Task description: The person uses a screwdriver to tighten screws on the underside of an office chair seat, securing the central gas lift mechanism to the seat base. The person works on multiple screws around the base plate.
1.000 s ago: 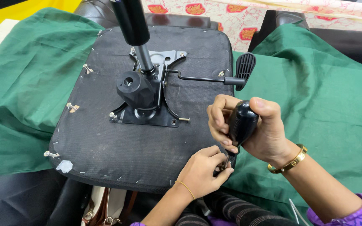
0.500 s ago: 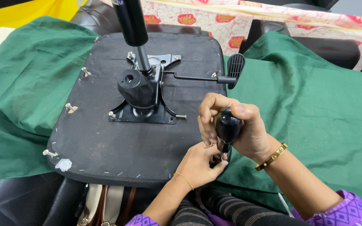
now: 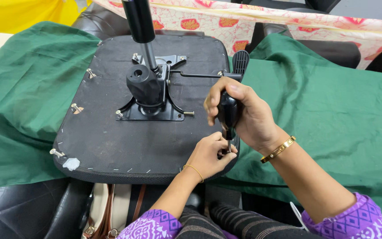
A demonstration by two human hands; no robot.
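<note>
The left hand [image 3: 208, 152] pinches the lower shaft of the screwdriver [image 3: 229, 116] at the near right edge of the seat [image 3: 111, 146]. Just above it, the right hand [image 3: 246, 113] wraps tightly around the black handle. The screwdriver stands almost upright, its tip pointing down at the seat edge; the tip itself is hidden. Farther away, the bracket [image 3: 149, 95] and the lever [image 3: 239, 62] are well apart from both hands.

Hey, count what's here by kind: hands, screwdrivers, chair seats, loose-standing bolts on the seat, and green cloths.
Hands: 2, left hand, right hand
Screwdriver: 1
Chair seat: 1
Bolts standing on the seat's left edge: 3
Green cloth: 1
Total: 8
</note>
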